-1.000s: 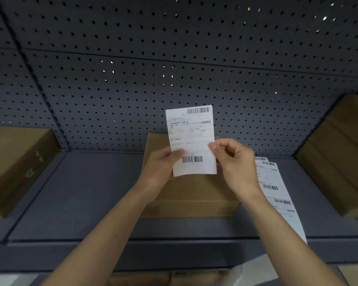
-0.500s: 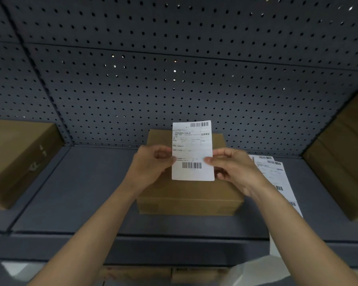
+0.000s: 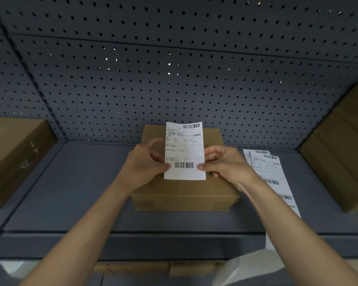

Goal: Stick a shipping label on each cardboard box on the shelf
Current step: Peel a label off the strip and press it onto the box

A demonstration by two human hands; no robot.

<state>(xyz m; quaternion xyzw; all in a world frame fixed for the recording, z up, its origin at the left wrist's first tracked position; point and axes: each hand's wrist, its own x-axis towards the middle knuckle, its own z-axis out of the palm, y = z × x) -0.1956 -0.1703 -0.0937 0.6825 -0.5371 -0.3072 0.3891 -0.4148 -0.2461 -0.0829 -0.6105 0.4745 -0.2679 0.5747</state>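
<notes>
A white shipping label (image 3: 184, 150) with two barcodes hangs upright just above the top of the middle cardboard box (image 3: 184, 195) on the grey shelf (image 3: 77, 188). My left hand (image 3: 145, 164) pinches the label's lower left edge. My right hand (image 3: 225, 164) pinches its lower right edge. Both thumbs lie on the printed face beside the lower barcode. The label's bottom edge is close to the box top; whether it touches I cannot tell. A strip of more labels (image 3: 271, 176) lies on the shelf to the right of the box.
Another cardboard box (image 3: 12, 153) stands at the left end of the shelf and stacked boxes (image 3: 343, 157) at the right end. A perforated grey back panel (image 3: 174, 79) rises behind. Below the shelf edge lie more cardboard (image 3: 153, 268) and white plastic (image 3: 252, 265).
Both hands have lowered the label from in front of the back panel down toward the top of the middle box, keeping their pinch on its two side edges.
</notes>
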